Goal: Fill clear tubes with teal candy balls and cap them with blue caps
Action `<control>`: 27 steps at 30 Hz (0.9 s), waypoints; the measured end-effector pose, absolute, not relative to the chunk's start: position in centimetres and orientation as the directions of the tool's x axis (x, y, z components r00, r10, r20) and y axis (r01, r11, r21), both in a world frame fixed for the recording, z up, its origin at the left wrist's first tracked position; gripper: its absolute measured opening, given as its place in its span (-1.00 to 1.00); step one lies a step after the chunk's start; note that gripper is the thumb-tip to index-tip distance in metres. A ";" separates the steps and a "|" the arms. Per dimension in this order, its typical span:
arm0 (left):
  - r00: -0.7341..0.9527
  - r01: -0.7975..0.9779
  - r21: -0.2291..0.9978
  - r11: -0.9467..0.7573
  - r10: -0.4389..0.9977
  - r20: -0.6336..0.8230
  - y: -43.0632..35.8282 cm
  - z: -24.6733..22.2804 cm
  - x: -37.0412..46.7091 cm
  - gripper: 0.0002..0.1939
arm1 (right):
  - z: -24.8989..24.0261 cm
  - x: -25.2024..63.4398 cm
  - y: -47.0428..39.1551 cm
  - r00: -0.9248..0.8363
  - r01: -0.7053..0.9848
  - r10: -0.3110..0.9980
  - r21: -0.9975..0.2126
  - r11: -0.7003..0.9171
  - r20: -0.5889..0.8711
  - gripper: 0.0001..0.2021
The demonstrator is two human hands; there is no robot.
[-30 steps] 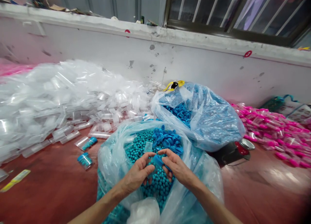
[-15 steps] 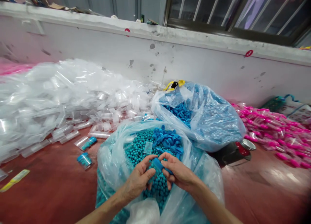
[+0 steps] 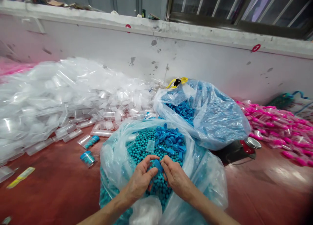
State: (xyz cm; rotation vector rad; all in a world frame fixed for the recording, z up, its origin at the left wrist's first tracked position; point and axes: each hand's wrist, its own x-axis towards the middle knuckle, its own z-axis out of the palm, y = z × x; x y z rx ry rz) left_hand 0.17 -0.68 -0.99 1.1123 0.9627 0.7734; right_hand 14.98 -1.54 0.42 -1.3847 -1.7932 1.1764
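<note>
A blue plastic cap [image 3: 158, 166] is between my two hands, above an open plastic bag [image 3: 112, 140] of teal beads [image 3: 141, 147]. My left hand [image 3: 143, 174] is closed round the cap from the left. Whether a clear tube sits under the cap inside that hand, I cannot tell. On the cap's right side the fingertips of my right hand [image 3: 174, 174] are pinched together against it. Loose blue caps [image 3: 170, 138] and a small clear plastic piece [image 3: 150, 146] lie on the beads just beyond my fingers.
A second bag [image 3: 215, 111] holds more blue caps behind. Clear tubes [image 3: 73, 98] are heaped at left, near two filled tubes [image 3: 88, 158] and a yellow-handled cutter [image 3: 21, 177]. Pink packages [image 3: 278, 130] lie at right, beside a dark container with a silver lid [image 3: 253, 143].
My right hand has turned and closed in on the cap, its fingers now bunched together. The blue piece seen under its fingers before is hidden now. The view has shifted slightly.
</note>
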 end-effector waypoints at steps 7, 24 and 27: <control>0.432 -0.044 0.958 0.284 0.870 -0.238 -0.2 -0.1 -0.8 -0.61 | 1.9 16.0 -0.8 -0.484 0.174 0.837 -0.965 -0.194 -0.256 -0.76; 0.289 0.017 0.976 0.215 0.934 -0.211 -0.9 -0.2 -0.2 -0.54 | 2.2 14.1 -1.5 -0.428 0.509 0.899 -0.847 0.152 -0.096 -0.33; 0.260 -0.060 0.988 0.142 0.958 -0.122 -0.8 0.0 0.0 -0.55 | 1.5 13.2 -2.1 -0.385 0.605 0.913 -0.784 0.137 -0.137 -0.04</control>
